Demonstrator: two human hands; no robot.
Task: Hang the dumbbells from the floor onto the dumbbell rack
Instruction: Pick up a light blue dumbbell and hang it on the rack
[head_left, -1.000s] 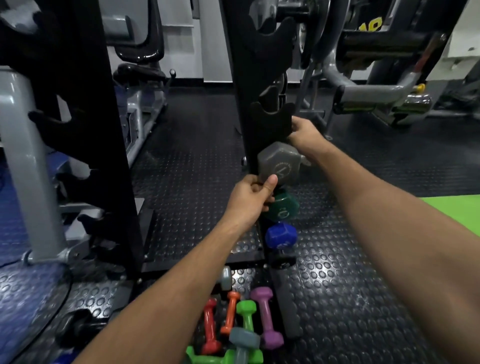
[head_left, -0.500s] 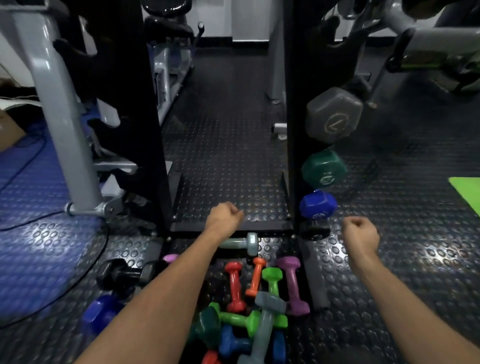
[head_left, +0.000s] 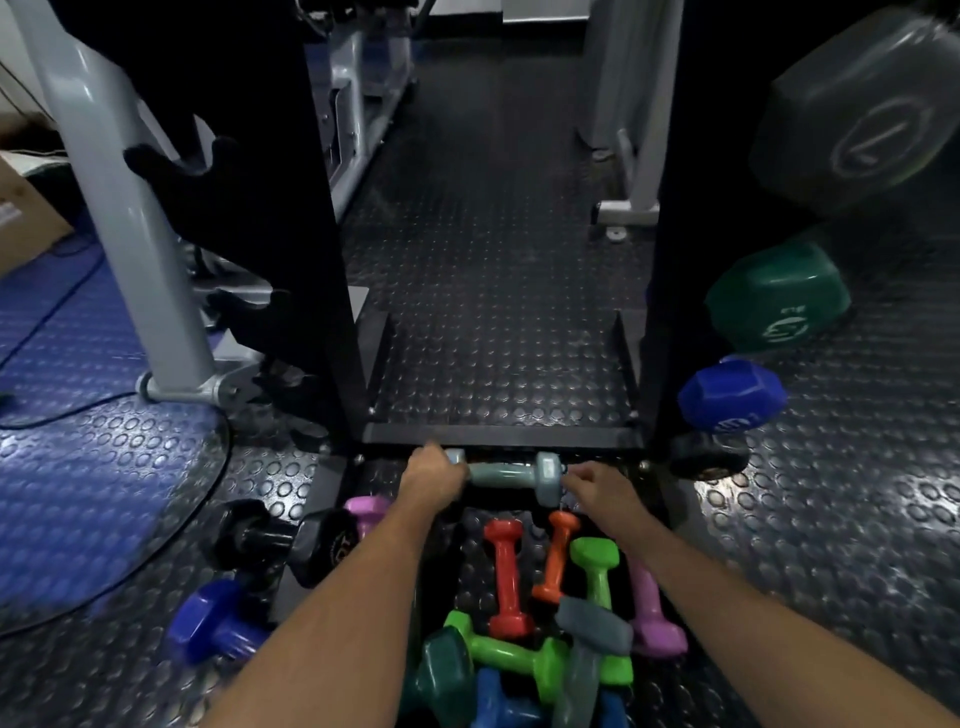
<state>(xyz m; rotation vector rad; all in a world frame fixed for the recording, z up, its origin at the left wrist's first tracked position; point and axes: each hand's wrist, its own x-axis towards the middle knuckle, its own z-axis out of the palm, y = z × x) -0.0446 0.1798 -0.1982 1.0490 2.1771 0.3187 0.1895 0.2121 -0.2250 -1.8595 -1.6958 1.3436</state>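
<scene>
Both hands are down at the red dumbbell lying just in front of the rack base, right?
Not the red one. In the head view, the left hand and right hand are at the pale grey-green dumbbell lying just in front of the rack base.

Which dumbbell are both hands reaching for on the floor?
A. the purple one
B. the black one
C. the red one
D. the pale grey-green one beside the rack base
D: the left hand grips the pale grey-green dumbbell, and the right hand is at its other end.
</scene>
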